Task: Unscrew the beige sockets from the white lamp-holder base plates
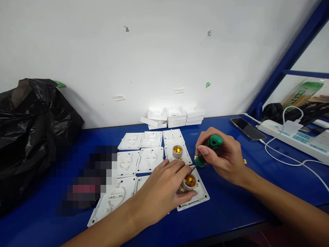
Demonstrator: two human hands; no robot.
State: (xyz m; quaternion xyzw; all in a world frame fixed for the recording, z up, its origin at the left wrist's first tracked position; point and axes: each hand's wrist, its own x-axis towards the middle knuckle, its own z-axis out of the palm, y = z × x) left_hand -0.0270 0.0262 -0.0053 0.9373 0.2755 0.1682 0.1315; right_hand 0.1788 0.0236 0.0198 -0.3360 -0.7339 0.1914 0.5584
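Observation:
My right hand [221, 154] is wrapped round a green-handled screwdriver [210, 151], its shaft slanting down and left to a brass-lined lamp socket [189, 181]. That socket sits on a white square plate [203, 195] at the front right of the group. My left hand [171, 185] grips the socket, thumb at its near side and fingers at its far side. Just behind, a second brass-lined socket [177, 151] sits on another plate. Several white plates with round centres, such as one plate [150, 159], lie in rows to the left, partly covered by my left arm.
White boxes [176, 116] are stacked against the wall. A black plastic bag [33, 130] fills the left side, near a pixelated dark patch. At the right are a phone [247, 129], a power strip [295, 139], white cables and a blue frame [290, 44].

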